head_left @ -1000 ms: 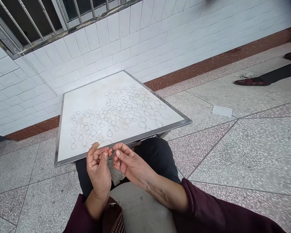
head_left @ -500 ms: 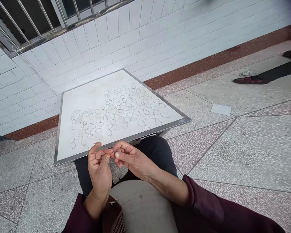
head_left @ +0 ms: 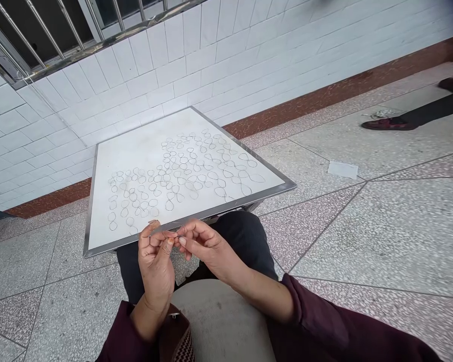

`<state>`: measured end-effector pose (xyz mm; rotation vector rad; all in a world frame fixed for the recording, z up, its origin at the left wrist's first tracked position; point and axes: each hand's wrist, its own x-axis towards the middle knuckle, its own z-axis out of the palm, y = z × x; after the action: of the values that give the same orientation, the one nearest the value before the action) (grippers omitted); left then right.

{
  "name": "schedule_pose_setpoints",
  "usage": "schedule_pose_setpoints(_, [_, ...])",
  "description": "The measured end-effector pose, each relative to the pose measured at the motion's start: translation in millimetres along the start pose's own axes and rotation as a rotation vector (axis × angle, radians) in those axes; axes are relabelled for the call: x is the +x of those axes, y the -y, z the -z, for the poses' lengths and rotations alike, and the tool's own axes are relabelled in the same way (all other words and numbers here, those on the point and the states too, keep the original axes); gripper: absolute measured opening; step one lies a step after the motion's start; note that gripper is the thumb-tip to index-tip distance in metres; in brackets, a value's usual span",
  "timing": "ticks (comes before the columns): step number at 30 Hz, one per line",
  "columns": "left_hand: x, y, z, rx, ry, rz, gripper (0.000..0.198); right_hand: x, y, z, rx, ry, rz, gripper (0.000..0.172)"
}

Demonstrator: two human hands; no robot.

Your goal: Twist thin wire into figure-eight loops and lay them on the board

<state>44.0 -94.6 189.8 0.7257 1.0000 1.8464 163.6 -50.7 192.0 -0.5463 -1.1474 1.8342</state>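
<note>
Close together over my lap, just off the table's near edge, my left hand (head_left: pixel 157 266) and my right hand (head_left: pixel 207 246) pinch a thin dark wire (head_left: pixel 173 252). Part of it curves in a small loop between the fingertips; the rest is too fine to follow. The left thumb and forefinger grip from one side, the right thumb and forefinger from the other. Beyond them stands a white table (head_left: pixel 143 146) with a grey metal rim. Many thin figure-eight wire loops (head_left: pixel 245 160) lie spread over its top, mostly on the near and right parts.
A white tiled wall (head_left: pixel 166 65) with a barred window (head_left: pixel 53 30) rises behind the table. To the right, a flat white sheet (head_left: pixel 343 169) lies on the speckled floor (head_left: pixel 400 231). Farther off is another person's dark shoe (head_left: pixel 390 123). A brown bag (head_left: pixel 173 332) rests at my lap.
Both hands stay nearly in place, the right fingers shifting slightly around the wire. The loops on the table have not moved.
</note>
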Motion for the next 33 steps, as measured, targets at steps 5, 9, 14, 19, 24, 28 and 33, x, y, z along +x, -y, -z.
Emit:
schedule_pose_setpoints(5, [0, 0, 1.4, 0.031, -0.009, -0.023, 0.036, 0, 0, 0, -0.038, -0.016, 0.011, 0.019])
schedule_pose_setpoints(9, [0, 1, 3.2, 0.061, -0.001, -0.023, 0.038, 0, 1, 0, -0.069, -0.03, 0.0, 0.02])
schedule_pose_setpoints(14, [-1, 2, 3.7, 0.086, 0.011, 0.001, 0.042, 0, 2, -1, -0.102, -0.075, -0.026, 0.02])
schedule_pose_setpoints(19, [0, 2, 4.5, 0.103, 0.053, 0.027, 0.043, 0, 1, 1, -0.099, -0.123, -0.005, 0.016])
schedule_pose_setpoints(24, [2, -6, 7.7, 0.074, 0.123, 0.089, 0.043, 1, -1, 4, -0.14, -0.119, 0.031, 0.014])
schedule_pose_setpoints(28, [2, -11, 6.6, 0.113, 0.125, 0.129, 0.042, -1, -3, 6, -0.275, -0.126, 0.062, 0.013])
schedule_pose_setpoints(33, [2, -11, 4.8, 0.21, 0.058, 0.165, 0.045, -3, -5, 8, -0.474, -0.118, 0.136, 0.012])
